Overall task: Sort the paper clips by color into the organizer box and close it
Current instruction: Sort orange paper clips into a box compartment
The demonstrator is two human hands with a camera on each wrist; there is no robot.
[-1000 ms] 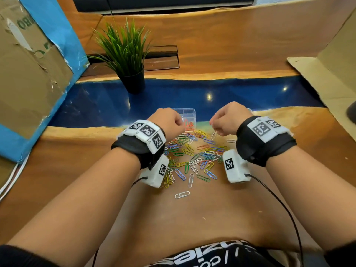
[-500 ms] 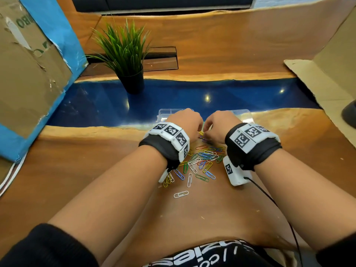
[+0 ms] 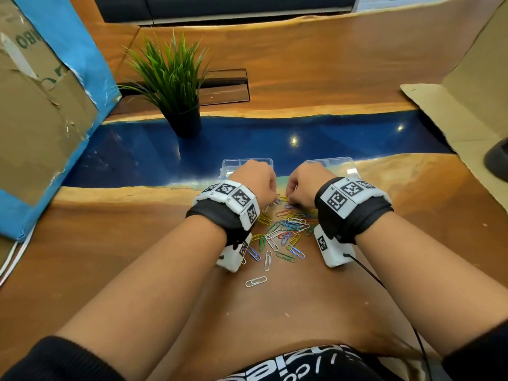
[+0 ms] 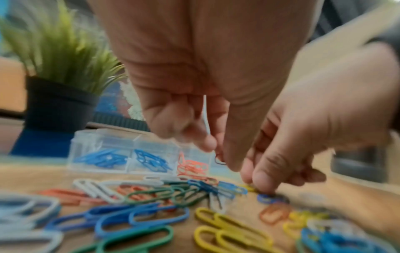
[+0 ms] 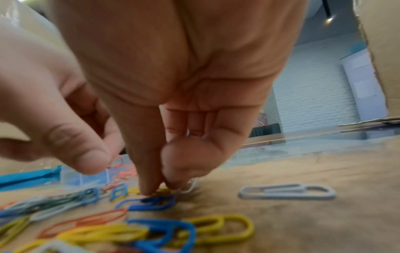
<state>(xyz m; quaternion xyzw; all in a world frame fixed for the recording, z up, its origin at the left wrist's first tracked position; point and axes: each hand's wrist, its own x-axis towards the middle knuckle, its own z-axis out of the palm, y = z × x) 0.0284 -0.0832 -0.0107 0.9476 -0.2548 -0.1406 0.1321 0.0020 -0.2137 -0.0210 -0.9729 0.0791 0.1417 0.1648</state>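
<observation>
Coloured paper clips lie in a loose pile on the wooden table. Behind the pile stands the clear organizer box, its lid open to the right. Two of its compartments hold blue clips and a third holds orange clips. My left hand hovers at the pile's far end, its curled fingers holding a white clip. Close beside it, my right hand reaches down to the table. Its thumb and forefinger pinch together on a clip there, just above a blue clip.
A potted plant stands behind and left of the box on the blue strip. Cardboard panels stand at the left and right edges. A lone white clip lies nearest me, and another lies right of the pile.
Both hands have moved together from above the pile to its far end by the box. The right hand's fingers have come down onto the clips.
</observation>
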